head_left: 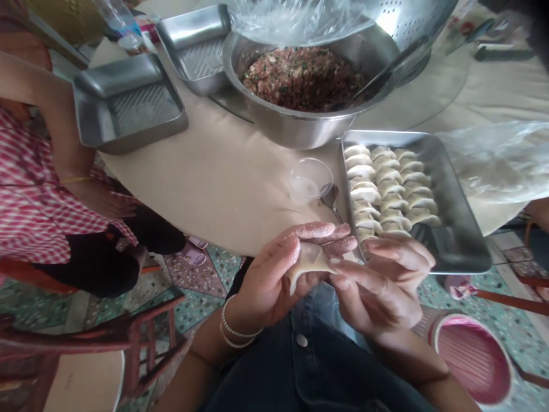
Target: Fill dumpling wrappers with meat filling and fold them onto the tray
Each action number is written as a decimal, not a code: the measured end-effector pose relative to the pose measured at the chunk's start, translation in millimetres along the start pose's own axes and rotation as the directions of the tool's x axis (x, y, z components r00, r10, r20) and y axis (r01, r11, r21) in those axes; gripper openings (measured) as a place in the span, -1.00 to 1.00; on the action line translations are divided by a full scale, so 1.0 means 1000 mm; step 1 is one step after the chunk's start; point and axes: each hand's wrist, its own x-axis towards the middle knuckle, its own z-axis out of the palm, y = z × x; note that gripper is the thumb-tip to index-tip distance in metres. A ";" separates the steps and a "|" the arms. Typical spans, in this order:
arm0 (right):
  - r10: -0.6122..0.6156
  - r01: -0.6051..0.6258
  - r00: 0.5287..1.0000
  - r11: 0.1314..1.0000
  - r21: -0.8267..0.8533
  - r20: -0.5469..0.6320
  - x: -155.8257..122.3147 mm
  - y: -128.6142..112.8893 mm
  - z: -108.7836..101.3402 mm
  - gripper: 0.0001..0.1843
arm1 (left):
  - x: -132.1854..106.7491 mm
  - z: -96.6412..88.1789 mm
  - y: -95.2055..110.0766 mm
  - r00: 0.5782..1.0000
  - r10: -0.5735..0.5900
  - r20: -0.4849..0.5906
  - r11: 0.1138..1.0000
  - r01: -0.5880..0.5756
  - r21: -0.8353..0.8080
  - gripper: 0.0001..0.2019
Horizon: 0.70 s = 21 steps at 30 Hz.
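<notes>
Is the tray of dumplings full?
Partly full: dumplings lie in three rows in the tray, with bare metal showing along its right side.

Round table under a smooth beige cloth [206, 154]; clear glass disc [433, 109] on it, upper right of the frame. Large round stainless-steel bowl [295, 129], upper centre, stands at least partly over the disc. Two rectangular grey metal trays, upper left: the nearer [141, 114] at the cloth's edge, the farther [201, 60] beside the bowl. Mid-frame: small round clear plastic dish [311, 177], metal spoon [330, 197] just beside. Right: shallow silver metal tray [450, 189] bearing dumplings; crumpled clear plastic bag [506, 160] beyond.
</notes>
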 end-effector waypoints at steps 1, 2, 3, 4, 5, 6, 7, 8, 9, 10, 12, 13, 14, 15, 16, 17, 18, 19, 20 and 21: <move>-0.090 0.084 0.992 0.994 -0.073 -0.085 0.006 -0.001 0.002 -0.40 | 0.000 0.000 0.000 1.000 0.002 0.014 1.000 -0.002 0.007 -0.71; -0.177 0.156 0.974 0.977 -0.145 -0.141 0.013 -0.002 0.002 -0.44 | 0.000 0.000 0.000 0.999 -0.004 0.034 1.000 0.003 0.020 -0.71; -0.238 0.207 0.960 0.959 -0.195 -0.149 0.018 -0.003 0.002 -0.51 | -0.001 0.000 0.001 0.998 -0.016 0.057 0.999 0.014 0.034 -0.70; -0.264 0.238 0.958 0.949 -0.207 -0.109 0.022 -0.002 0.000 -0.60 | -0.001 0.000 0.001 0.997 -0.030 0.078 0.999 0.027 0.044 -0.68; -0.278 0.256 0.957 0.945 -0.204 -0.087 0.025 -0.001 -0.002 -0.70 | -0.001 0.000 0.002 0.994 -0.053 0.091 0.997 0.047 0.057 -0.66; -0.284 0.267 0.956 0.944 -0.195 -0.066 0.026 0.001 -0.005 -0.77 | -0.001 0.001 0.002 0.993 -0.069 0.093 0.996 0.063 0.070 -0.62; -0.292 0.280 0.956 0.944 -0.175 -0.044 0.027 0.003 -0.009 -0.78 | -0.001 0.002 0.002 0.993 -0.079 0.092 0.994 0.072 0.084 -0.59; -0.300 0.297 0.954 0.943 -0.152 0.000 0.027 0.005 -0.012 -0.76 | -0.001 0.003 0.001 0.992 -0.084 0.091 0.992 0.075 0.098 -0.56; -0.311 0.313 0.950 0.941 -0.129 0.040 0.027 0.007 -0.015 -0.73 | 0.000 0.004 0.000 0.992 -0.087 0.092 0.991 0.076 0.111 -0.54; -0.326 0.335 0.941 0.935 -0.116 0.087 0.026 0.008 -0.017 -0.69 | 0.001 0.005 -0.001 0.990 -0.096 0.100 0.989 0.084 0.119 -0.52; -0.351 0.371 0.923 0.920 -0.123 0.158 0.026 0.011 -0.022 -0.67 | 0.002 0.007 -0.005 0.982 -0.134 0.136 0.988 0.122 0.095 -0.52; -0.355 0.376 0.922 0.917 -0.135 0.156 0.027 0.013 -0.025 -0.68 | 0.003 0.006 -0.006 0.976 -0.156 0.152 0.987 0.148 0.067 -0.52; -0.347 0.363 0.930 0.920 -0.151 0.122 0.027 0.016 -0.030 -0.68 | 0.003 0.005 -0.008 0.972 -0.166 0.165 0.986 0.162 0.037 -0.53; -0.323 0.328 0.945 0.929 -0.172 0.057 0.028 0.020 -0.037 -0.65 | 0.002 0.002 -0.008 0.970 -0.168 0.173 0.986 0.168 0.015 -0.52; -0.280 0.271 0.960 0.941 -0.202 -0.017 0.029 0.026 -0.047 -0.61 | 0.002 -0.002 -0.008 0.977 -0.140 0.160 0.990 0.141 0.007 -0.52; -0.212 0.188 0.974 0.952 -0.243 -0.076 0.030 0.034 -0.059 -0.56 | 0.000 -0.007 -0.006 0.981 -0.106 0.160 0.994 0.100 0.045 -0.52; -0.132 0.093 0.984 0.952 -0.292 -0.117 0.031 0.043 -0.072 -0.54 | -0.001 -0.013 -0.004 0.988 -0.066 0.142 0.993 0.051 0.107 -0.53; -0.045 -0.006 0.989 0.936 -0.351 -0.138 0.031 0.054 -0.087 -0.57 | -0.002 -0.020 -0.001 0.995 0.020 0.096 0.986 -0.036 0.165 -0.56; 0.053 -0.095 0.992 0.908 -0.408 -0.114 0.031 0.065 -0.103 -0.66 | -0.003 -0.026 0.003 0.995 0.098 0.014 0.968 -0.099 0.232 -0.60; 0.134 -0.160 0.987 0.878 -0.452 -0.090 0.031 0.076 -0.118 -0.76 | -0.003 -0.032 0.007 0.980 0.178 -0.092 0.942 -0.142 0.305 -0.66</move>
